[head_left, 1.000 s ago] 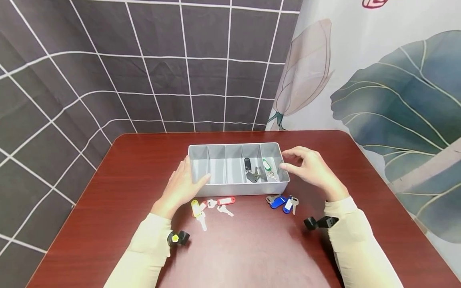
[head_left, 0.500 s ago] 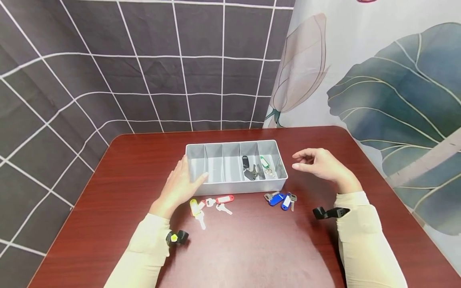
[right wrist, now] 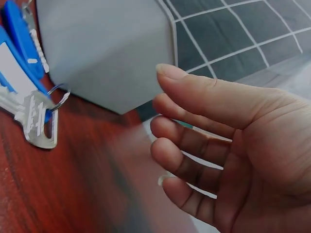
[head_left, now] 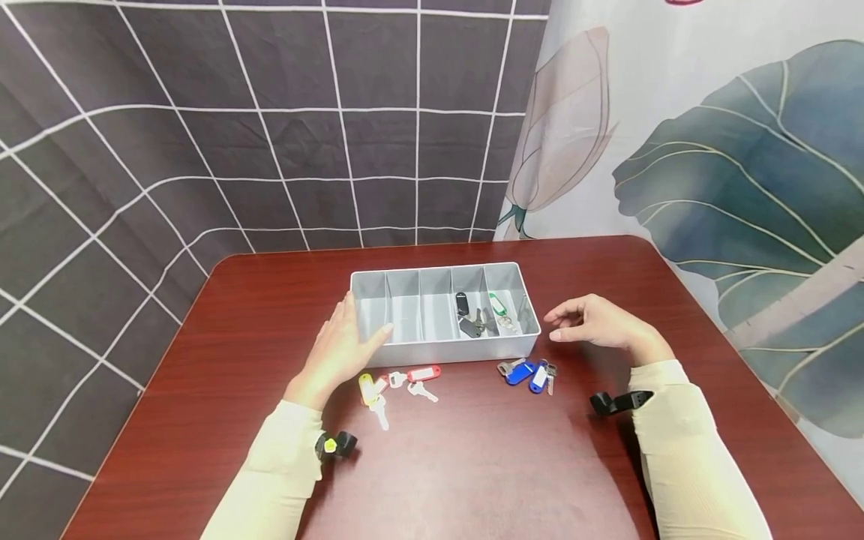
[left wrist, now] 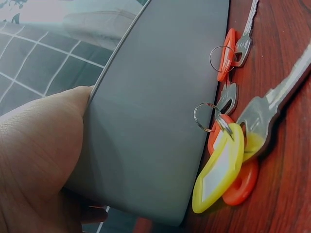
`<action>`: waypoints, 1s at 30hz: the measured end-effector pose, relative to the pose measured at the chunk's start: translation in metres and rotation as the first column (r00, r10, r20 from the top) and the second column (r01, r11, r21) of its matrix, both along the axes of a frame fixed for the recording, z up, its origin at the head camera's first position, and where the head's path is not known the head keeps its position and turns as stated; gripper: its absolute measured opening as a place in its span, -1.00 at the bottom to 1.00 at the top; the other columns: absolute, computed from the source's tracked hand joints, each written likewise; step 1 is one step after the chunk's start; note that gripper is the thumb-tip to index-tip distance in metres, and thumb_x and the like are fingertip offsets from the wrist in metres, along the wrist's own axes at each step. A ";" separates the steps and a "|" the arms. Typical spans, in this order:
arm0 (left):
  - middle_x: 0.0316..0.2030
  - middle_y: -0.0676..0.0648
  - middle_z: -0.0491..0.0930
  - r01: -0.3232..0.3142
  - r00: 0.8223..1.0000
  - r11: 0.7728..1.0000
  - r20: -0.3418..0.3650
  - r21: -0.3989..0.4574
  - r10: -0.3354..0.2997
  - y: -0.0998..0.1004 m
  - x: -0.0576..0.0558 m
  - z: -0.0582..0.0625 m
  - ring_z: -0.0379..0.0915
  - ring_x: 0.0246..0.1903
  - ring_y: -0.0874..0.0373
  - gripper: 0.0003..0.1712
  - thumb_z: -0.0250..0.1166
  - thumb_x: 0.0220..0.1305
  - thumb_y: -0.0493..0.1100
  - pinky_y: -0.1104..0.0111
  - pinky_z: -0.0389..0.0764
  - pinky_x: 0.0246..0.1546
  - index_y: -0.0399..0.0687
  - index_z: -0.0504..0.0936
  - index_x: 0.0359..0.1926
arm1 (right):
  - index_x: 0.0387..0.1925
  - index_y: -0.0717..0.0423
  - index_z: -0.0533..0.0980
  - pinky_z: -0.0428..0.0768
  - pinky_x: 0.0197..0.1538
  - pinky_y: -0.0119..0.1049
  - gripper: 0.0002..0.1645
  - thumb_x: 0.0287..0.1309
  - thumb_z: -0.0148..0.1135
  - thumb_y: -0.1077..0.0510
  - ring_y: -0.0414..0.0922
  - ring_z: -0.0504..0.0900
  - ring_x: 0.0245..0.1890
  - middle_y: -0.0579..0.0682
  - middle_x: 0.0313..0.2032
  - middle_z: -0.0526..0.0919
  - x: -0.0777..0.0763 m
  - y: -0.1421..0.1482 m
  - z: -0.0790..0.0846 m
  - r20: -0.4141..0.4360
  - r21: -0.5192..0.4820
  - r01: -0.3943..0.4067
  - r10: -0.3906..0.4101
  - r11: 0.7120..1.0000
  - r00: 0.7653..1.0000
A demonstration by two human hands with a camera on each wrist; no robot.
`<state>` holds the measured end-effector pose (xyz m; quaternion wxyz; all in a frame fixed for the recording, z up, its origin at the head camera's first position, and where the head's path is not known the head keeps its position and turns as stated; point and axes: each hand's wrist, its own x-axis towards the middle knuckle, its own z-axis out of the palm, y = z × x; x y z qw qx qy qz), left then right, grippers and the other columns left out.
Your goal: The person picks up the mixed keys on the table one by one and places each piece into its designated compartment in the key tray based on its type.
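Note:
A grey tray (head_left: 445, 351) with several compartments stands on the table. My left hand (head_left: 337, 346) holds its left end, thumb over the front rim and fingers along the side wall. Just off the right end, my right hand (head_left: 597, 324) hovers with loosely bent fingers and nothing in them. Black-tagged keys (head_left: 462, 303) lie in the second compartment from the right, a green-tagged key (head_left: 497, 304) in the rightmost. In front of the tray lie a yellow key tag (left wrist: 218, 174), red-tagged keys (head_left: 424, 373) and, farther right, blue-tagged keys (head_left: 520, 373).
The reddish-brown wooden table (head_left: 472, 465) carries everything. Behind it hangs a dark grid-patterned curtain (head_left: 378, 142), with a pale leaf-printed cloth (head_left: 742, 187) on the right. Each wrist wears a small black camera (head_left: 346, 444).
My right hand has let go of the tray's right end, drawn away to the right and then dropped slightly. My left hand keeps its place on the tray.

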<state>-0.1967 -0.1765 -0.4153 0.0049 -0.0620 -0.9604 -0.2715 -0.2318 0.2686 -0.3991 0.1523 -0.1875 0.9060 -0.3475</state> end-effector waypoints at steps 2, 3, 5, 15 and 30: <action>0.44 -0.36 -0.06 -0.001 1.000 1.000 -0.001 0.000 0.001 0.000 0.000 -0.001 -0.13 0.43 -0.22 0.20 0.06 0.21 0.42 -0.09 0.01 0.35 -0.35 -0.19 0.48 | -0.04 0.22 0.62 0.61 -0.20 -0.34 -0.50 0.02 0.46 0.03 -0.11 0.60 -0.28 -0.03 -0.28 0.69 -0.001 0.000 -0.004 0.031 -0.007 -0.029 0.029 1.000 0.999; 0.44 -0.36 -0.06 -0.001 1.000 1.000 -0.002 0.000 0.001 0.000 0.001 -0.001 -0.13 0.43 -0.22 0.20 0.06 0.21 0.42 -0.09 0.01 0.35 -0.35 -0.19 0.48 | -0.04 0.24 0.62 0.61 -0.20 -0.35 -0.51 0.02 0.46 0.04 -0.12 0.61 -0.28 -0.02 -0.28 0.70 -0.001 0.000 -0.006 0.046 -0.013 -0.048 0.049 0.999 0.998; 0.44 -0.36 -0.05 -0.002 1.000 1.000 -0.004 0.001 0.002 -0.001 0.001 -0.001 -0.13 0.43 -0.23 0.20 0.07 0.21 0.43 -0.09 0.02 0.35 -0.35 -0.19 0.48 | -0.05 0.27 0.61 0.60 -0.19 -0.36 -0.50 0.01 0.46 0.06 -0.13 0.61 -0.27 -0.01 -0.27 0.70 -0.002 0.000 -0.010 0.087 -0.027 -0.078 0.080 0.997 0.993; 0.44 -0.36 -0.07 0.002 1.000 1.000 0.004 -0.003 -0.002 0.000 0.000 0.000 -0.15 0.43 -0.22 0.20 0.06 0.22 0.42 -0.09 0.01 0.35 -0.35 -0.19 0.48 | -0.05 0.24 0.63 0.55 -0.20 -0.38 -0.51 -0.03 0.49 0.10 -0.07 0.54 -0.23 0.01 -0.23 0.69 0.000 -0.004 -0.018 0.183 -0.030 -0.178 0.181 0.983 0.966; 0.44 -0.37 -0.07 0.014 1.000 1.000 0.006 -0.001 -0.014 0.000 -0.001 -0.001 -0.15 0.43 -0.23 0.23 0.02 0.20 0.47 -0.10 0.02 0.35 -0.35 -0.21 0.48 | -0.12 0.11 0.66 0.49 -0.18 -0.30 -0.57 -0.12 0.53 0.13 -0.05 0.45 -0.23 -0.05 -0.29 0.61 0.011 -0.010 -0.024 0.129 -0.019 -0.251 0.252 0.968 0.959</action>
